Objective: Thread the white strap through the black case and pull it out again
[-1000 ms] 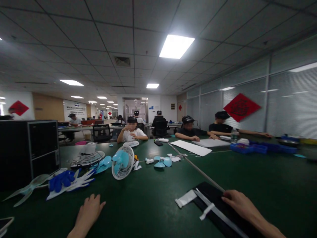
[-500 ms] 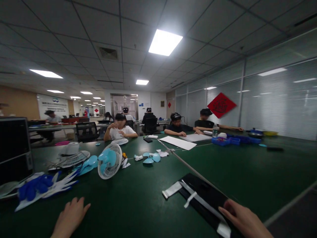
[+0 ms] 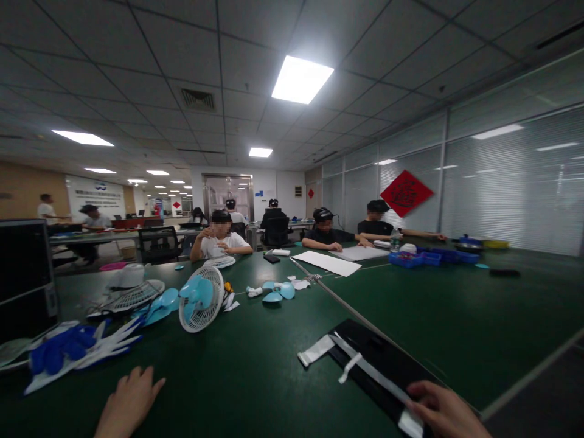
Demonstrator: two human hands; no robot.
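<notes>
Black sheet (image 3: 383, 365) is lying flat on the green table (image 3: 456, 322), near edge, right of centre, with a silver-grey strip (image 3: 365, 372) running along its length. Right hand (image 3: 444, 410) is resting on the near end of both, fingers pressing down on top, not closed around anything. A short white tab (image 3: 349, 368) is crossing the strip midway; a grey piece (image 3: 316, 351) is sticking out at the sheet's far left corner. Left hand (image 3: 128, 404) is lying flat and open on bare table, well apart from the sheet, gripping nothing.

Just beyond the left hand, blue-and-white gloves (image 3: 68, 353) are lying in a heap. Past them, a small fan (image 3: 201, 298) with light-blue blades is standing upright, with a loose fan grille (image 3: 132, 295) and spare blades (image 3: 162, 304) beside it. A thin metal rod (image 3: 337, 298) is running away from the sheet's far end. Further out, small blue and white parts (image 3: 276, 291) are sitting mid-table, then white paper (image 3: 329, 263) and blue trays (image 3: 426, 258). At the far side, 3 people (image 3: 221, 237) are sitting at the table.
</notes>
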